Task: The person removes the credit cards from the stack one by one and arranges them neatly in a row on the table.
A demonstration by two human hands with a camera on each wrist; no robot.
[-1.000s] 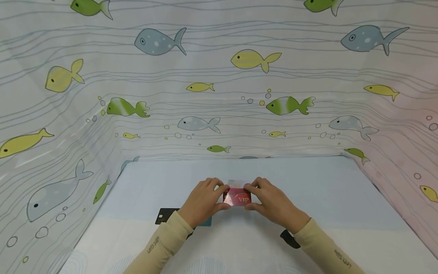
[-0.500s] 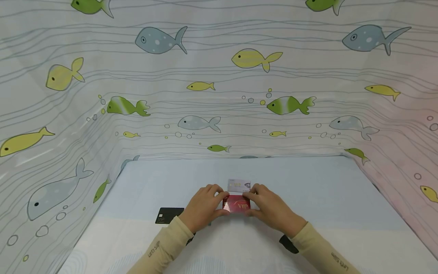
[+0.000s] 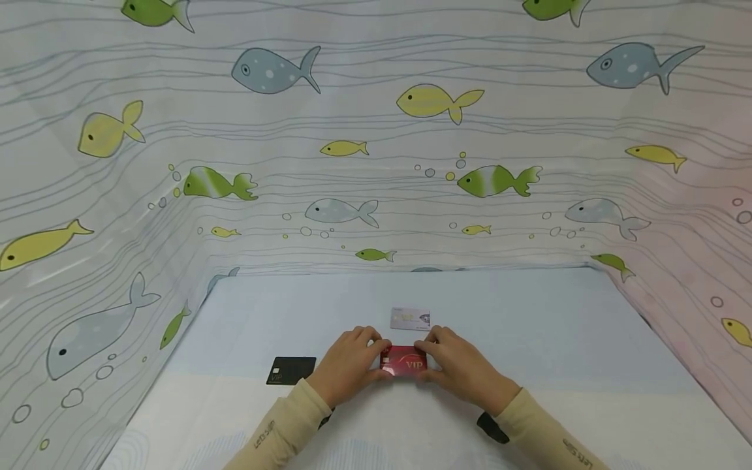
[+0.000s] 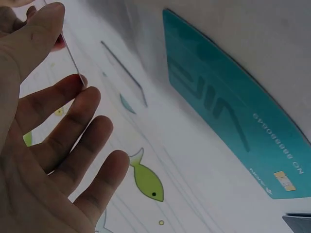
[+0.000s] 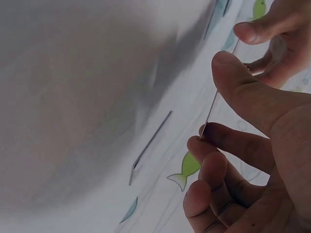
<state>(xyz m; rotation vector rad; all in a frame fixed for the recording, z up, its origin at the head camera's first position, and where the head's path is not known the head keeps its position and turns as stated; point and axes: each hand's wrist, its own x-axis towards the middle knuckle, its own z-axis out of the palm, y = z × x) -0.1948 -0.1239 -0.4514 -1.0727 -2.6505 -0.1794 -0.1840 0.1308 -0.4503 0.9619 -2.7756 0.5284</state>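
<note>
A red card lettered VIP [image 3: 403, 361] is held level between both hands in the head view. My left hand [image 3: 350, 365] pinches its left edge between thumb and fingertips, and my right hand [image 3: 461, 365] pinches the right edge likewise. Both wrist views show the card nearly edge-on as a thin line. Just beyond it a silver-grey card [image 3: 410, 318] lies on the table. A teal card [image 4: 209, 92] lies near the left hand in the left wrist view; in the head view that hand hides it.
Left of the left forearm lies a black VIP card [image 3: 291, 370]. The pale table [image 3: 529, 326] is bounded at the back and sides by a fish-patterned cloth [image 3: 376, 183]. Dark straps show at both wrists.
Both hands have drawn the red card toward the body, away from the silver-grey card, which it partly covered before and which now shows whole. The teal card has gone behind the left hand.
</note>
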